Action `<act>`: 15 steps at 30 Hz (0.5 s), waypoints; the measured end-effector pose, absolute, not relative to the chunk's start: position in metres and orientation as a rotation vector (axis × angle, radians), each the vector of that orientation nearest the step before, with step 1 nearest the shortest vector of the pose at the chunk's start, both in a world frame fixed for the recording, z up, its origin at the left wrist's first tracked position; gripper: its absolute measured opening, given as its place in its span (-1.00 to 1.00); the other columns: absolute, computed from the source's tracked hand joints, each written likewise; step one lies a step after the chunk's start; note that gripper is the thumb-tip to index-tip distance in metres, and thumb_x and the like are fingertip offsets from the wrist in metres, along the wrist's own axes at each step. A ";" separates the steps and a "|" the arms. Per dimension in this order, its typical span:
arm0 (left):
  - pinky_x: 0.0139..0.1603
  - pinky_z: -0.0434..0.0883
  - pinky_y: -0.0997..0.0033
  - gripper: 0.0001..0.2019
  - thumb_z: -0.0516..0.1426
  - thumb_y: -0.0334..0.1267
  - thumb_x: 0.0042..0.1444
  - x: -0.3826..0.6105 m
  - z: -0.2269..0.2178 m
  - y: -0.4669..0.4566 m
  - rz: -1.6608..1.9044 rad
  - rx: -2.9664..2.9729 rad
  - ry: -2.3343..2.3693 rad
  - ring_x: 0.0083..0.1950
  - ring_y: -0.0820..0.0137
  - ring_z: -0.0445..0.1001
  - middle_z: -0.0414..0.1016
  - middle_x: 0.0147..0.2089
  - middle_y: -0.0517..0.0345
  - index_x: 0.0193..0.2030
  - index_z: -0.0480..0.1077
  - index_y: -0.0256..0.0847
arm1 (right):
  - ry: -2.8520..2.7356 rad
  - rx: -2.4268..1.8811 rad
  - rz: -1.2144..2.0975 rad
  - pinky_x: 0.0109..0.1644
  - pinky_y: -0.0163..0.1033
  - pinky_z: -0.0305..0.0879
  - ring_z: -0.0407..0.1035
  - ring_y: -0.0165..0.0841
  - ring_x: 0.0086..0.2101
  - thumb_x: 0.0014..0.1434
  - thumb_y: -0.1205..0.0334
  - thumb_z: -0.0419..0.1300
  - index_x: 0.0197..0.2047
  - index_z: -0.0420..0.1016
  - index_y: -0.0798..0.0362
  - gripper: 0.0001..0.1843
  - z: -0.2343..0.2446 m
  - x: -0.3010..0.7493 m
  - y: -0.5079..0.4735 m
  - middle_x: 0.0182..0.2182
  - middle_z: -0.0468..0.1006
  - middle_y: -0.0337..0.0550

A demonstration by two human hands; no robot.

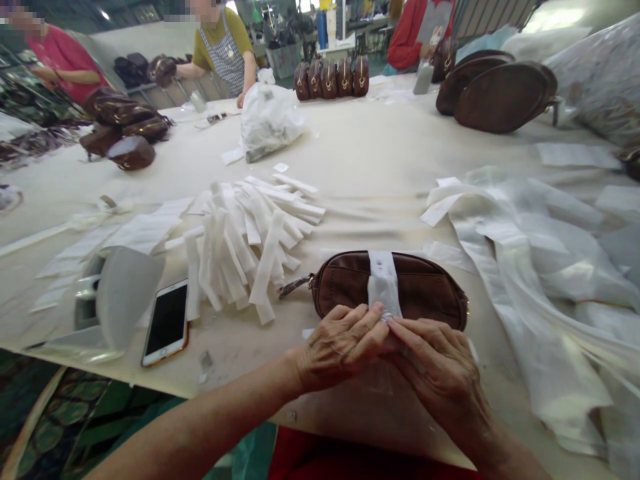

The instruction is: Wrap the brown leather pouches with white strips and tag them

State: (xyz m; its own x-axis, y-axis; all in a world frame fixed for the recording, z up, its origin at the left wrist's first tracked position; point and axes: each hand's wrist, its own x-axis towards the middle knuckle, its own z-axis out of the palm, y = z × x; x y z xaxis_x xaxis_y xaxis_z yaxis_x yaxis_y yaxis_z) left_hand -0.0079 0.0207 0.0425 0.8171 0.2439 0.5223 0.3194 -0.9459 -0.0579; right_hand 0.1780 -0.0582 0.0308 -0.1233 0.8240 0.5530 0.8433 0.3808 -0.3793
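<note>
A brown oval zip bag (340, 283) lies on the table before me, its strap end pointing left. A white wrapping strip (383, 277) crosses the middle of the bag. My left hand (345, 340) is closed at the strip's near end, fingertips pressed onto it against the bag's front edge. From the other side my right hand (440, 360) meets it, finger and thumb pinching at the same end of the strip. My hands cover the bag's near edge. Left of the bag is a loose heap of white strips (245, 233).
A phone (167, 320) and a clear plastic holder (125, 300) lie at the left edge. White sheets and plastic film (530, 267) spread on the right. Farther back are a white plastic bag (273, 120), a row of brown bags (330, 79), and several people across the table.
</note>
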 end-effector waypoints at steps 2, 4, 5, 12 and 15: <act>-0.05 0.33 0.28 -0.73 -0.07 -0.32 0.32 -0.011 0.046 0.022 -0.750 -2.887 -0.437 0.07 0.25 0.39 0.39 0.12 -0.19 0.03 0.30 -0.44 | -1.924 -1.437 -0.026 -0.09 -0.18 0.21 0.36 -0.27 -0.15 0.22 0.29 0.16 0.04 0.45 -0.02 -0.69 0.030 0.178 -0.058 -0.14 0.56 -0.13; 0.05 0.29 0.19 -0.73 -0.07 -0.34 0.31 -0.017 0.050 0.024 -0.677 -2.927 -0.426 0.11 0.23 0.36 0.36 0.16 -0.13 0.05 0.30 -0.39 | -1.913 -1.437 -0.028 -0.08 -0.18 0.20 0.36 -0.26 -0.15 0.21 0.30 0.17 0.03 0.46 -0.02 -0.69 0.030 0.177 -0.059 -0.14 0.56 -0.13; 0.09 0.27 0.14 -0.73 -0.06 -0.34 0.31 -0.019 0.052 0.026 -0.641 -2.942 -0.427 0.13 0.22 0.35 0.35 0.18 -0.10 0.07 0.29 -0.36 | -1.909 -1.438 -0.030 -0.08 -0.18 0.21 0.36 -0.26 -0.16 0.20 0.31 0.17 0.03 0.47 -0.02 -0.69 0.030 0.177 -0.058 -0.15 0.57 -0.13; 0.01 0.30 0.20 -0.71 -0.03 -0.38 0.28 -0.026 0.048 0.035 -0.640 -2.887 -0.367 0.11 0.20 0.36 0.37 0.15 -0.14 0.11 0.29 -0.32 | -1.907 -1.413 -0.081 -0.13 -0.17 0.21 0.35 -0.25 -0.20 0.21 0.31 0.16 -0.04 0.52 0.05 -0.75 0.029 0.176 -0.055 -0.19 0.57 -0.09; 0.05 0.27 0.20 -0.69 -0.03 -0.41 0.27 -0.027 0.042 0.038 -0.714 -2.903 -0.348 0.14 0.21 0.33 0.36 0.16 -0.13 0.12 0.28 -0.33 | -1.917 -1.400 -0.128 -0.14 -0.16 0.20 0.34 -0.24 -0.20 0.21 0.35 0.16 -0.06 0.51 0.12 -0.77 0.028 0.174 -0.054 -0.18 0.58 -0.06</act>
